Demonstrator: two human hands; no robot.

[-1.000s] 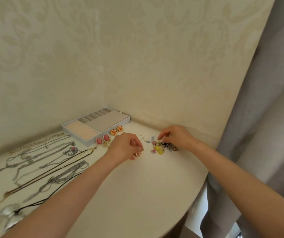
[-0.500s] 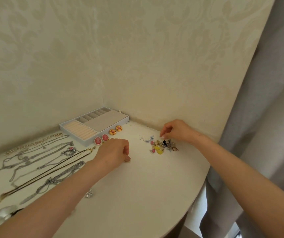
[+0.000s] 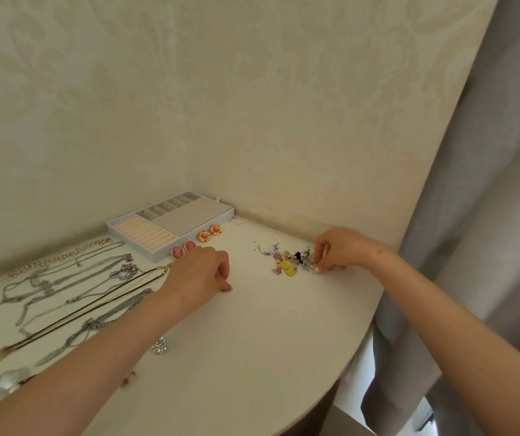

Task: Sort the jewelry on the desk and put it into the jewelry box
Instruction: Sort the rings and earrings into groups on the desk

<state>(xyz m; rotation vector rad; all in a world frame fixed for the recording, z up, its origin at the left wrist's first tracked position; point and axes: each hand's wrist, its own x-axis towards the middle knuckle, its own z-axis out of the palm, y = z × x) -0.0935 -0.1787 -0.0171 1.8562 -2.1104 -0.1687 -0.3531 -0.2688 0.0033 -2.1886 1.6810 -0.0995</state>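
Both hands were down on the white desk (image 3: 252,357), well apart from each other. The left hand (image 3: 200,272) had its fingers curled in and was pinching a small gold piece (image 3: 225,289) right against the desktop, too tiny to say what kind it was. The right hand (image 3: 337,250) was over at the right edge of the pile of little earrings (image 3: 290,262), thumb and finger closed on a silvery bit (image 3: 310,266) there. Couldn't make out that one either, tbh. A yellow piece (image 3: 288,271) sat at the near side of the pile.

The jewelry box (image 3: 189,215) was pushed back into the corner where the walls meet, open on top, with peach ring rolls at its left end and a row of small compartments along the back. Nothing visible in it. Just in front of it lay two orange round earrings (image 3: 210,233) and, beside those, two pink oval earrings (image 3: 183,248).

To the left, a bunch of necklaces (image 3: 73,284) were laid out in rows, with a beaded chain (image 3: 57,258) nearest the wall. A sparkly crystal piece (image 3: 160,346) sat by the left forearm. A grey curtain (image 3: 472,215) hung past the desk's rounded right edge.
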